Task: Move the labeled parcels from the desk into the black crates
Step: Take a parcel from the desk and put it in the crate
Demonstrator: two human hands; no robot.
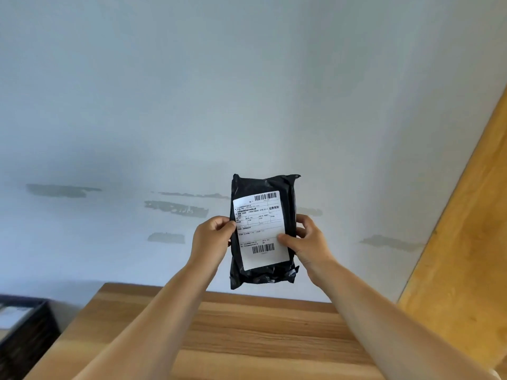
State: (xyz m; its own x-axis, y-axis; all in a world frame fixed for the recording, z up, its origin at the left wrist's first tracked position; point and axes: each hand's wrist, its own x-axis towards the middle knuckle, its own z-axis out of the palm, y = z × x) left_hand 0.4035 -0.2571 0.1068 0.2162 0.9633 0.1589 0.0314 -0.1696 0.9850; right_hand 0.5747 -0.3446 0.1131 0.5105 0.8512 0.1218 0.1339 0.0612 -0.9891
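Both hands lift one parcel above the table

Left hand (pixel 212 237) and right hand (pixel 307 242) pinch the parcel (pixel 263 231) by its sides; best swing it level toward the crate (pixel 24 330).

open desk top (pixel 247 338), crate (pixel 24 333) at left

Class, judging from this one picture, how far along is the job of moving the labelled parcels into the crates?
Done: a pale item, too blurred to identify, already lies in the black crate at lower left. In hand: the left hand and right hand hold one black parcel upright above the desk, label facing the camera. Left: this parcel must still go into a crate. The visible part of the desk shows no other parcels.
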